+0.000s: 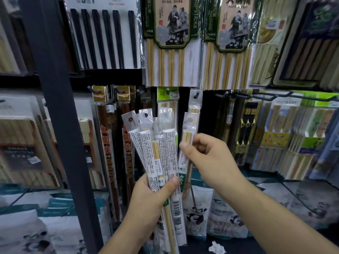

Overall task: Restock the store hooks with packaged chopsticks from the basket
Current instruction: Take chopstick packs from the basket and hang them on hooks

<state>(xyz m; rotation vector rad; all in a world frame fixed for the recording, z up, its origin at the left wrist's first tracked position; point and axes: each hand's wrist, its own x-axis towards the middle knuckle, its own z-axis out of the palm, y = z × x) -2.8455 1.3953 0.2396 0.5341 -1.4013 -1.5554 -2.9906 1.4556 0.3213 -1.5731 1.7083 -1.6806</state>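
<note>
My left hand (pixel 150 197) grips a fanned bundle of several packaged bamboo chopsticks (pixel 156 149), clear sleeves with printed white labels and punched hang holes at the top. My right hand (pixel 207 154) pinches one separate chopstick packet (pixel 188 129) near its upper part, held upright just right of the bundle. Directly above that packet, a dark hook (pixel 196 94) carries a hanging packet of the same kind (pixel 194 105). Another hook (pixel 167 91) to its left holds a green-topped chopstick packet. The basket is not in view.
A dark metal upright post (pixel 60 114) crosses the left side. Large chopstick packs (pixel 172 43) hang on the upper row. More hooks with packs (pixel 275 129) fill the right. Bagged goods with panda prints (pixel 198 213) sit on the shelf below.
</note>
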